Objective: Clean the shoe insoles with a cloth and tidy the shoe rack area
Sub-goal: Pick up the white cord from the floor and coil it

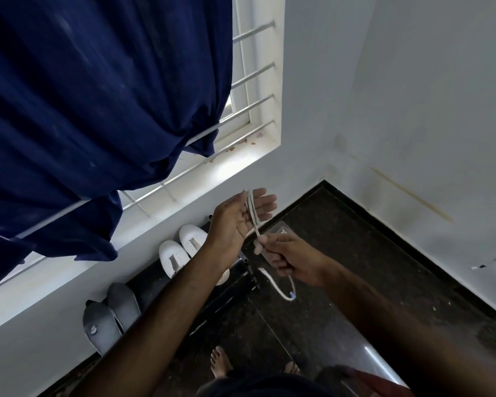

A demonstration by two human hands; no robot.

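Left hand [242, 216] flat, fingers straight, white shoelace [252, 212] looped across palm. Right hand [288, 257] pinched lace just below, tail hanging toward floor. Lace axis ran hand to hand. White shoes [184, 249] on rack beneath.

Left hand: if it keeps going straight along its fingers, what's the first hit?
Probably the white wall beside the window sill. The left hand, wrapped with a white shoelace, points up and away; nothing shows between, though depth is unclear.

Daylight enters the window [241, 110]; floor [355, 325] glares faintly; edges bend; hands perhaps slightly blurred.
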